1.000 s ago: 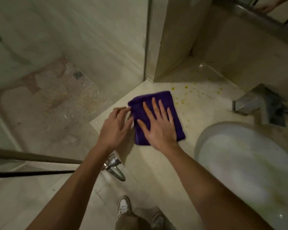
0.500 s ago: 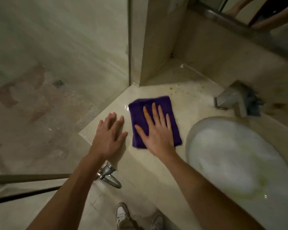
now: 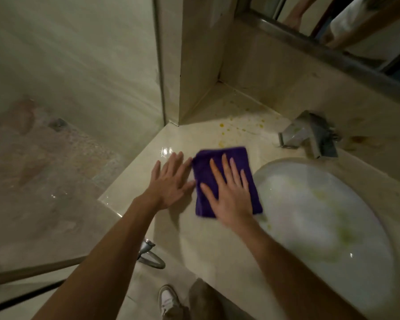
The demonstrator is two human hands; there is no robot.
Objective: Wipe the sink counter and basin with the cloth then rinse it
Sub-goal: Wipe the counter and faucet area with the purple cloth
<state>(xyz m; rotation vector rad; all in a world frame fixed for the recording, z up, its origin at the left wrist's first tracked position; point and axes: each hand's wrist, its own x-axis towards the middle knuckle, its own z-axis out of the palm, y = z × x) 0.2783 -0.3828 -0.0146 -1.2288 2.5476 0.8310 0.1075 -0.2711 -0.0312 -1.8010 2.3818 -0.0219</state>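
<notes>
A folded purple cloth (image 3: 240,158) lies flat on the beige stone counter (image 3: 208,236), just left of the white oval basin (image 3: 321,218). My right hand (image 3: 229,192) presses flat on the cloth, fingers spread and pointing away from me. My left hand (image 3: 169,181) rests flat on the bare counter beside the cloth's left edge, fingers apart, holding nothing. Yellow spots (image 3: 238,129) dot the counter beyond the cloth, toward the back corner. The basin shows greenish smears inside.
A square metal faucet (image 3: 307,135) stands behind the basin. A wall pillar (image 3: 199,56) and a glass shower screen (image 3: 79,88) bound the counter on the left. A mirror (image 3: 356,26) hangs above. A metal fitting (image 3: 148,252) sticks out below the counter edge.
My left hand let go of the cloth's edge and now lies flat on the counter. My right hand has slid the cloth right, toward the basin.
</notes>
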